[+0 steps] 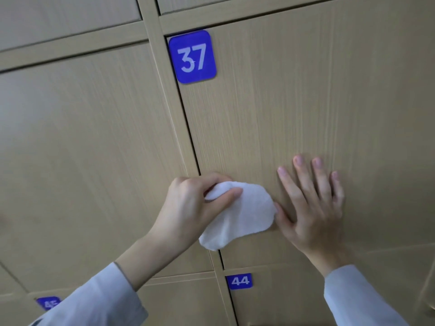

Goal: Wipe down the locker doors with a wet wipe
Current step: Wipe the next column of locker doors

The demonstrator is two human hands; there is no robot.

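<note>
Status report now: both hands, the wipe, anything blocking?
Left hand grips wipe at door 37 edge. Right hand flat on door. Nothing blocking.

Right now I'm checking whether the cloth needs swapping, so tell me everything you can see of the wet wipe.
The wet wipe is a plain white, soft, fabric-like sheet, bunched at its upper left and spreading into a rounded flap below and to the right. No stains show. The left hand grips the bunched end, fingers curled over it and the thumb across its front. It lies at the lower left of door 37, its lower tip over the seam. Its right edge meets the thumb of the right hand, which rests flat on the door.
</note>
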